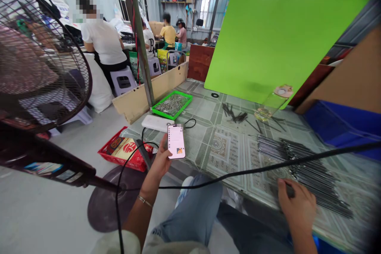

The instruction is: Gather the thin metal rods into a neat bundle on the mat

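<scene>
My left hand (162, 158) is closed around a smartphone (176, 143) with a lit screen, held in front of the table's edge. Loosely curled, my right hand (298, 202) rests at the near edge of the table. Its fingertips bend inward, and whatever lies in them, if anything, is hidden. Just beyond that hand lie rows of thin dark metal rods (318, 182), with a shorter row of shinier rods (271, 149) to the left. A white power bank-like block (157, 123) with a black cable sits behind the phone.
A green tray (172, 105) holds many small metal pieces. Loose dark pieces (235, 114) and a clear bottle (272, 103) stand before a green board (274, 39). A black cable (238, 174) crosses low in front. A fan (44, 59) and red basket (127, 151) are left; people sit behind.
</scene>
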Motion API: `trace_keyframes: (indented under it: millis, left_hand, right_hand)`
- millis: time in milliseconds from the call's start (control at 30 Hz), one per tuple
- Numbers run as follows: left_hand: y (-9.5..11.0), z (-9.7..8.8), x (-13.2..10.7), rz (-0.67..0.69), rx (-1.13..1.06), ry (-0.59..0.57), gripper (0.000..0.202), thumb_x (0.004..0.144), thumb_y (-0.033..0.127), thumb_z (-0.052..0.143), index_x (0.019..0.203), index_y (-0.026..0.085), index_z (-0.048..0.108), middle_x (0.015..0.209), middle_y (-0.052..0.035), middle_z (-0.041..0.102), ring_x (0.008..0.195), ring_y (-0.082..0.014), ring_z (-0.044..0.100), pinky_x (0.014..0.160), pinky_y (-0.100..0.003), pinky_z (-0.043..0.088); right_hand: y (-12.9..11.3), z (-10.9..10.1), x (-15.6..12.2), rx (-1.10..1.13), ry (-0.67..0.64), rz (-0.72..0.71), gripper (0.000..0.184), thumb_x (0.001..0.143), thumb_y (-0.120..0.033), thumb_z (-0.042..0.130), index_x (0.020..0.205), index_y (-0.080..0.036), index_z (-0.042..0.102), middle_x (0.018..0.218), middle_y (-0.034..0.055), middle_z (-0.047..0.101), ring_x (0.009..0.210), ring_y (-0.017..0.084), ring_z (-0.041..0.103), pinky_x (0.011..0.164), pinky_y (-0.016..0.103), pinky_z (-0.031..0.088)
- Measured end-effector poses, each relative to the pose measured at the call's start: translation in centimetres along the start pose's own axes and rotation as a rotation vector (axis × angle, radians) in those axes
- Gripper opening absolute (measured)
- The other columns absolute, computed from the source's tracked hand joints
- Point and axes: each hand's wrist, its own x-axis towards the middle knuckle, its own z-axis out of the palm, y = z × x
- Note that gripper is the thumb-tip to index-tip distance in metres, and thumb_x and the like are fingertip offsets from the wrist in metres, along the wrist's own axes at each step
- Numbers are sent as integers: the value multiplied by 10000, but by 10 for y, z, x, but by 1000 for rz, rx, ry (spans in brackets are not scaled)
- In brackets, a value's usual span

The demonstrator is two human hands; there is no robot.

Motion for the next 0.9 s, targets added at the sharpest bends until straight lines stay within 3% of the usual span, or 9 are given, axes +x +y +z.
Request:
trace_keyframes:
  millis: [167, 433, 667, 900]
  left_hand:
    - [-4, 0, 1, 16, 31, 28, 1032, 452, 2, 535, 1416, 315, 345, 1127, 0, 683, 817, -156, 656, 650, -219, 525]
    - [4, -3, 4, -60, -136, 57, 886, 521, 34, 489, 1373, 268, 425, 956, 11, 719, 637, -152, 647, 469, -217, 491]
    - [2, -1, 5, -52, -122, 73, 873, 555, 27, 475, 1388, 274, 394, 939, 16, 720, 682, -161, 671, 485, -222, 515]
    - [-1, -3, 7, -34, -88, 94, 867, 557, 24, 497, 1381, 275, 395, 929, 9, 716, 730, -167, 683, 528, -220, 538]
  right_hand:
    - [1, 0, -1, 6, 6, 4, 431, 883, -521, 401, 774, -168, 624, 810, 102, 701, 800, 257, 639, 754, 376, 413]
    - [0, 0, 0, 0, 21, -41, 386, 891, -479, 421, 780, -169, 621, 799, 93, 693, 786, 248, 639, 743, 370, 417]
    - [0, 1, -1, 31, -4, 26, 379, 872, -485, 428, 758, -180, 622, 802, 99, 690, 802, 255, 628, 748, 383, 414]
    - [-2, 0, 0, 39, 27, -6, 367, 873, -477, 439, 763, -180, 624, 789, 95, 689, 792, 256, 626, 740, 388, 421]
